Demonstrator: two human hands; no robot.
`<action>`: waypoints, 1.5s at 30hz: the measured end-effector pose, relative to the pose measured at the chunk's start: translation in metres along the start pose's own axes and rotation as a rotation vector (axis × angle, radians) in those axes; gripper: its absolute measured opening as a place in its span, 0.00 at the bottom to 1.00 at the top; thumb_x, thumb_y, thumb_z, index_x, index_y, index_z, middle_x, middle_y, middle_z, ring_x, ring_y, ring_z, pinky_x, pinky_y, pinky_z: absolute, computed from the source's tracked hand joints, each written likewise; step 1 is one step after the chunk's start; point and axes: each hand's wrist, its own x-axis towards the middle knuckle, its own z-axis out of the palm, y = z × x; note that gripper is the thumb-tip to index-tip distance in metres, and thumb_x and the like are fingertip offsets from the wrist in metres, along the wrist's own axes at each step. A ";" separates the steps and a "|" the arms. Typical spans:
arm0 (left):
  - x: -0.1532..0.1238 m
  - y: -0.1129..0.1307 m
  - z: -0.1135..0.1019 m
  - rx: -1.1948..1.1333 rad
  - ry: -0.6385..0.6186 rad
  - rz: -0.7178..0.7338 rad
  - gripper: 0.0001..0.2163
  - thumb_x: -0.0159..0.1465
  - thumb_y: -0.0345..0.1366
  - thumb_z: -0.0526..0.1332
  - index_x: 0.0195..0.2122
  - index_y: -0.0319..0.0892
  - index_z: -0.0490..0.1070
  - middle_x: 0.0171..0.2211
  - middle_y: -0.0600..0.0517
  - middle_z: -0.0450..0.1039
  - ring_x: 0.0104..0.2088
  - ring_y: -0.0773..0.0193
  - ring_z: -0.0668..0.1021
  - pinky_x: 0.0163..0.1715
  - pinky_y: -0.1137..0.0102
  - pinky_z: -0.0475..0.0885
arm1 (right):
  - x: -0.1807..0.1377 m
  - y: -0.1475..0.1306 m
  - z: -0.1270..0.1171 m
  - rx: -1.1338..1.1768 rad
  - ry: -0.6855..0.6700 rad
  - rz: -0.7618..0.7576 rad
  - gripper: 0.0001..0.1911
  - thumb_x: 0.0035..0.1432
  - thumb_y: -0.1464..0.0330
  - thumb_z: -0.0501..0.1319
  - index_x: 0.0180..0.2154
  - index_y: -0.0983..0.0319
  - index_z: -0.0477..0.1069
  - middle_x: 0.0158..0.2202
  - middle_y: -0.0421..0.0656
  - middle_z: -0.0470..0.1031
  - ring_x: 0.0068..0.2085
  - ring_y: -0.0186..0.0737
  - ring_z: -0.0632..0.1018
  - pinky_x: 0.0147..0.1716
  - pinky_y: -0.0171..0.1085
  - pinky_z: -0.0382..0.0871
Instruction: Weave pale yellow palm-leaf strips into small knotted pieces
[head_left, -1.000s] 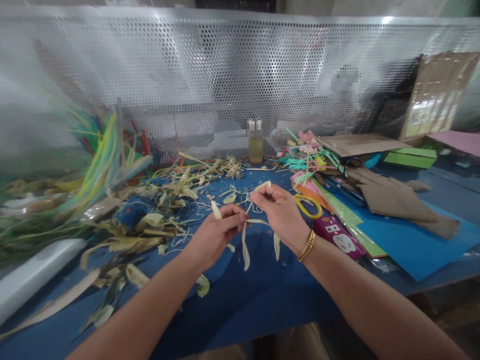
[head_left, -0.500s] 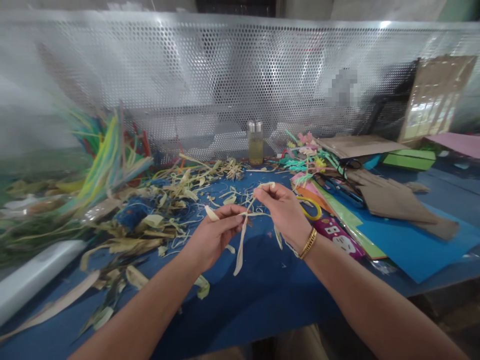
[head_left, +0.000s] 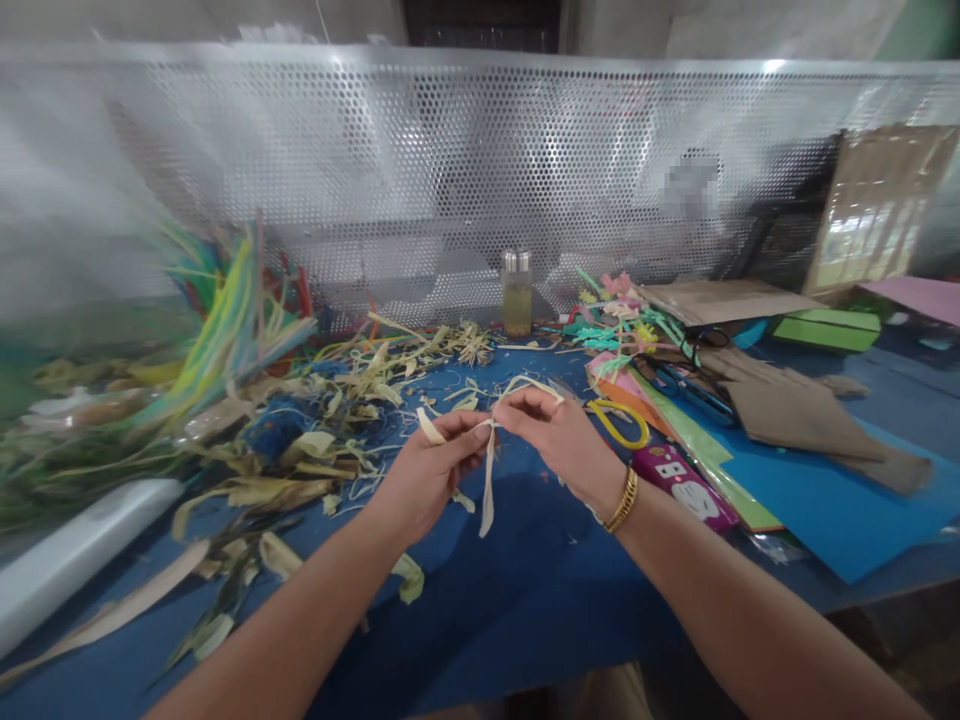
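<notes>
Above the blue table (head_left: 525, 600), my left hand (head_left: 427, 470) and my right hand (head_left: 559, 435) meet fingertip to fingertip. Both pinch pale dried leaf strips (head_left: 488, 470). One strip hangs down between the hands; a short end sticks up by my left thumb, and another strip loops over my right fingers. A gold bracelet (head_left: 624, 500) circles my right wrist.
Dried leaf scraps (head_left: 315, 450) and coloured strips (head_left: 225, 320) litter the left. A small bottle of yellowish liquid (head_left: 516, 292) stands against the perforated metal screen (head_left: 480, 180). Yellow-handled scissors (head_left: 619, 420), coloured paper sheets (head_left: 825, 490) and brown card (head_left: 795, 410) lie to the right.
My right hand has come down and left until its fingertips touch those of my left hand. The hanging strip is now shorter and straighter between them.
</notes>
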 end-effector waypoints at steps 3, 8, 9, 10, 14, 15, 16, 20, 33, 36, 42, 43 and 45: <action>0.001 0.000 -0.001 -0.014 0.048 0.013 0.09 0.52 0.34 0.70 0.32 0.38 0.75 0.25 0.55 0.70 0.25 0.74 0.70 0.26 0.79 0.66 | 0.000 -0.001 0.001 0.035 -0.015 -0.044 0.05 0.51 0.66 0.63 0.31 0.60 0.74 0.32 0.39 0.76 0.36 0.35 0.76 0.41 0.35 0.68; 0.001 0.001 -0.001 -0.049 0.063 0.024 0.12 0.50 0.32 0.72 0.35 0.41 0.74 0.27 0.56 0.71 0.26 0.74 0.72 0.28 0.79 0.68 | 0.003 0.004 -0.002 -0.082 0.051 -0.112 0.05 0.52 0.67 0.63 0.28 0.61 0.74 0.29 0.40 0.75 0.32 0.34 0.74 0.36 0.35 0.67; 0.001 0.001 -0.001 -0.046 0.057 0.018 0.13 0.49 0.31 0.72 0.36 0.41 0.74 0.28 0.56 0.72 0.27 0.74 0.72 0.28 0.79 0.68 | 0.004 0.005 -0.003 -0.094 0.058 -0.097 0.05 0.52 0.66 0.63 0.28 0.61 0.74 0.29 0.40 0.75 0.31 0.34 0.74 0.35 0.35 0.67; 0.001 0.001 -0.001 -0.045 0.052 0.014 0.14 0.49 0.31 0.73 0.36 0.40 0.74 0.29 0.55 0.72 0.27 0.74 0.72 0.28 0.79 0.68 | 0.004 0.006 -0.003 -0.089 0.058 -0.080 0.05 0.53 0.66 0.62 0.28 0.61 0.73 0.29 0.40 0.75 0.31 0.34 0.73 0.35 0.35 0.66; 0.002 -0.001 -0.001 -0.078 0.057 0.012 0.14 0.47 0.31 0.73 0.36 0.40 0.76 0.29 0.55 0.73 0.26 0.75 0.72 0.27 0.80 0.67 | 0.004 0.008 0.001 0.049 0.016 0.012 0.09 0.54 0.63 0.61 0.29 0.62 0.72 0.28 0.40 0.74 0.32 0.34 0.72 0.35 0.35 0.66; 0.003 -0.001 -0.002 -0.087 0.059 0.011 0.14 0.47 0.31 0.73 0.36 0.40 0.76 0.28 0.55 0.72 0.26 0.76 0.71 0.26 0.80 0.66 | 0.003 0.008 0.002 0.086 0.004 0.042 0.09 0.54 0.62 0.61 0.28 0.62 0.71 0.28 0.39 0.74 0.31 0.33 0.72 0.35 0.35 0.66; 0.003 -0.002 -0.002 -0.091 0.061 0.008 0.14 0.47 0.32 0.73 0.35 0.40 0.76 0.28 0.55 0.72 0.25 0.76 0.71 0.26 0.80 0.66 | 0.003 0.007 0.004 0.115 -0.007 0.071 0.10 0.54 0.61 0.61 0.29 0.62 0.71 0.27 0.39 0.73 0.31 0.33 0.71 0.34 0.34 0.65; 0.004 -0.001 -0.003 0.011 0.100 0.036 0.11 0.48 0.35 0.73 0.30 0.40 0.76 0.25 0.55 0.72 0.24 0.74 0.70 0.25 0.79 0.65 | 0.000 0.005 0.008 0.179 -0.045 0.114 0.12 0.53 0.60 0.62 0.28 0.63 0.70 0.26 0.38 0.71 0.29 0.32 0.69 0.32 0.33 0.64; -0.001 0.007 0.003 0.373 0.096 0.189 0.08 0.56 0.39 0.66 0.31 0.40 0.72 0.22 0.55 0.71 0.22 0.70 0.71 0.20 0.75 0.63 | 0.000 0.007 0.006 -0.090 0.013 -0.047 0.07 0.55 0.65 0.60 0.30 0.62 0.71 0.29 0.40 0.74 0.32 0.33 0.73 0.34 0.33 0.65; -0.002 0.006 0.004 0.310 0.074 0.161 0.08 0.56 0.39 0.66 0.31 0.40 0.70 0.22 0.56 0.71 0.21 0.72 0.69 0.19 0.76 0.61 | 0.000 0.007 0.005 -0.093 0.015 -0.044 0.07 0.54 0.65 0.61 0.30 0.62 0.72 0.28 0.40 0.74 0.31 0.33 0.73 0.33 0.33 0.65; -0.003 0.006 0.002 0.221 0.024 0.131 0.08 0.57 0.37 0.66 0.30 0.40 0.69 0.19 0.57 0.67 0.20 0.73 0.66 0.19 0.77 0.58 | 0.001 0.006 0.004 -0.082 0.025 -0.048 0.06 0.52 0.66 0.63 0.28 0.62 0.71 0.27 0.39 0.74 0.31 0.33 0.73 0.35 0.34 0.66; -0.003 0.006 0.001 0.207 0.019 0.128 0.08 0.57 0.37 0.66 0.29 0.40 0.69 0.19 0.57 0.66 0.20 0.73 0.66 0.19 0.77 0.58 | 0.001 0.006 0.004 -0.090 0.025 -0.052 0.06 0.52 0.66 0.63 0.28 0.62 0.71 0.27 0.39 0.74 0.31 0.33 0.73 0.35 0.34 0.66; -0.002 0.006 0.000 0.182 0.017 0.116 0.08 0.56 0.36 0.67 0.28 0.40 0.69 0.18 0.57 0.66 0.20 0.73 0.66 0.20 0.77 0.58 | 0.001 0.005 0.004 -0.113 0.022 -0.068 0.06 0.52 0.66 0.63 0.27 0.62 0.70 0.27 0.39 0.74 0.31 0.33 0.73 0.35 0.35 0.66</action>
